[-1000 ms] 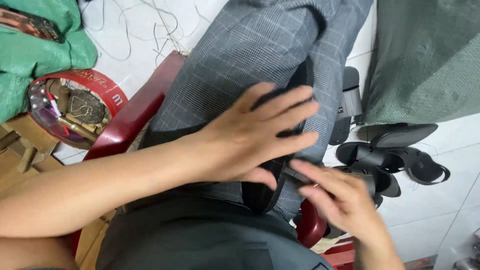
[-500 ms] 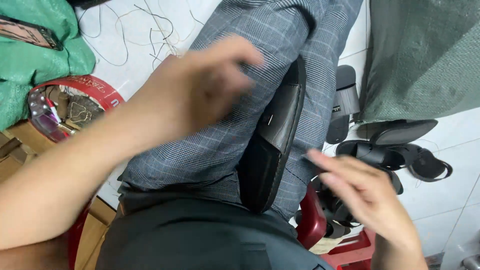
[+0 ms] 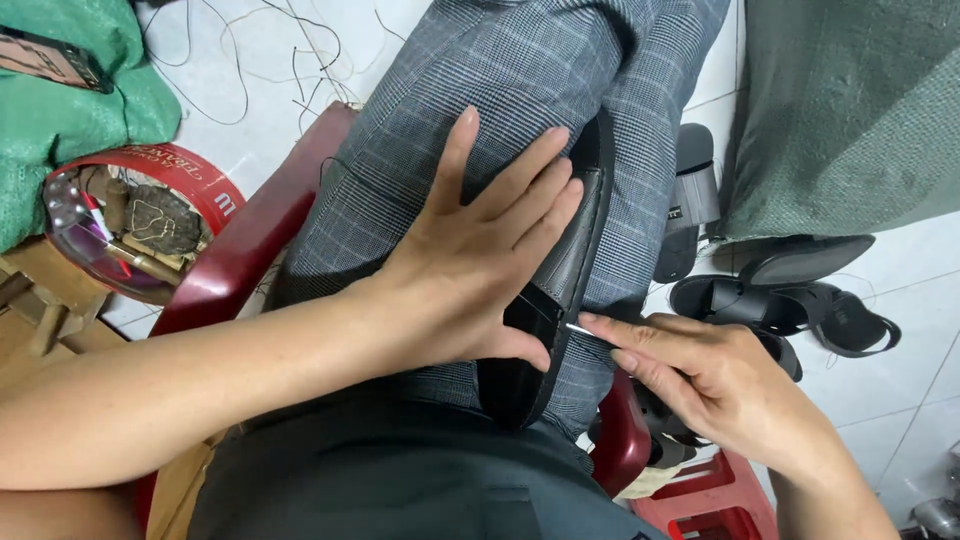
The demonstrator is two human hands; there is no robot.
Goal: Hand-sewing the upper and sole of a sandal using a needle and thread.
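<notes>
Black leather shoe (image 3: 560, 290): wedged on edge between plaid-trousered thighs (image 3: 470, 130). Left hand (image 3: 470, 260) spread flat against upper. Right hand (image 3: 720, 385) grip pinching thin needle (image 3: 580, 328) at sole edge. Likely light, stiff-soled, supple upper; best held by sole.

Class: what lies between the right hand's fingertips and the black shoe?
In the head view, a thin needle, pinched by the right hand, bridges the gap to the shoe.
</notes>
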